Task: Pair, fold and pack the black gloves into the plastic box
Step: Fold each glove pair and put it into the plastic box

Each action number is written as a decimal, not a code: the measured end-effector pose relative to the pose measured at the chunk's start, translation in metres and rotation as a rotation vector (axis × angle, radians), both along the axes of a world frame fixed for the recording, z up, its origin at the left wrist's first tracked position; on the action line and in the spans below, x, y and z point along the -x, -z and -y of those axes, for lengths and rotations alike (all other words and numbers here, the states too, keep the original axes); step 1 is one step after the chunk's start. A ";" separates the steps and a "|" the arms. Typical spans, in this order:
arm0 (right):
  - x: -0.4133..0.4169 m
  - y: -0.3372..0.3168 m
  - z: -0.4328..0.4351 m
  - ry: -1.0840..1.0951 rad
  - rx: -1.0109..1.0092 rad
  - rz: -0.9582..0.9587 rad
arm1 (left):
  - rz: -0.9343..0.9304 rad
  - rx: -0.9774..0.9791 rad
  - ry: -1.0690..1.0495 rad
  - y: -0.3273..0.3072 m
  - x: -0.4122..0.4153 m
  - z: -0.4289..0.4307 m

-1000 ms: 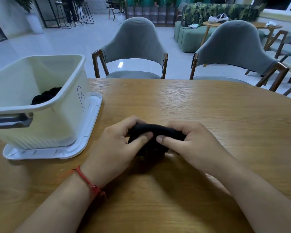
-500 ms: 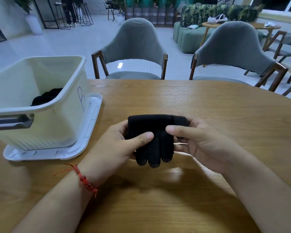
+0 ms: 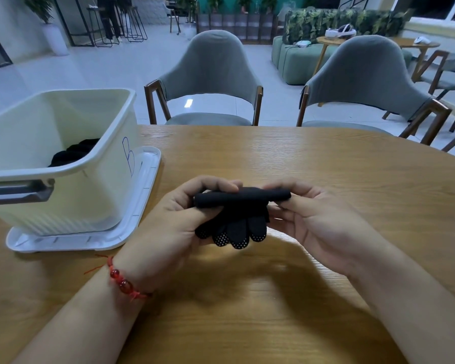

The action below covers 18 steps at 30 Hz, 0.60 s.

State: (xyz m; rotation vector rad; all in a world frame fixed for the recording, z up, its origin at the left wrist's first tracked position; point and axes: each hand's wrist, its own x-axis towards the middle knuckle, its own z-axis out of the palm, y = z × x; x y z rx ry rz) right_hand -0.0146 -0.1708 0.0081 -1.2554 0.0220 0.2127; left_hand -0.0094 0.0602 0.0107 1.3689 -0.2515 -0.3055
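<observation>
Nearby, plastic box [image 3: 71, 195] on lid [image 3: 143, 206], gloves [image 3: 242, 197] held above table [image 3: 313, 166], chairs [image 3: 210, 64] beyond

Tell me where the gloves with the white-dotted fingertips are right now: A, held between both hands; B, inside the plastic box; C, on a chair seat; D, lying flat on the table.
A: the left hand and right hand each pinch an end of the folded gloves, dotted fingertips hanging down.

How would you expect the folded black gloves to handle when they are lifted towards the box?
Probably floppy: the black gloves droop below the fold that the left hand and right hand pinch. Likely light, since a fingertip pinch carries them. Their dotted texture may add grip.
</observation>
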 end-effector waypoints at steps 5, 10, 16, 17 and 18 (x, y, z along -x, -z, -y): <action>0.002 -0.002 -0.002 0.000 0.065 -0.021 | -0.043 0.078 0.018 -0.005 -0.001 -0.006; 0.006 -0.003 -0.002 -0.015 0.043 -0.011 | -0.067 0.169 0.007 -0.003 0.001 -0.008; 0.016 -0.003 -0.027 0.124 0.167 0.142 | 0.132 -0.083 -0.166 0.008 -0.004 -0.001; 0.017 -0.003 -0.029 0.171 0.166 0.167 | 0.147 -0.075 -0.175 0.008 -0.004 0.000; 0.017 -0.003 -0.031 0.201 0.171 0.192 | 0.158 -0.063 -0.175 0.007 -0.004 0.000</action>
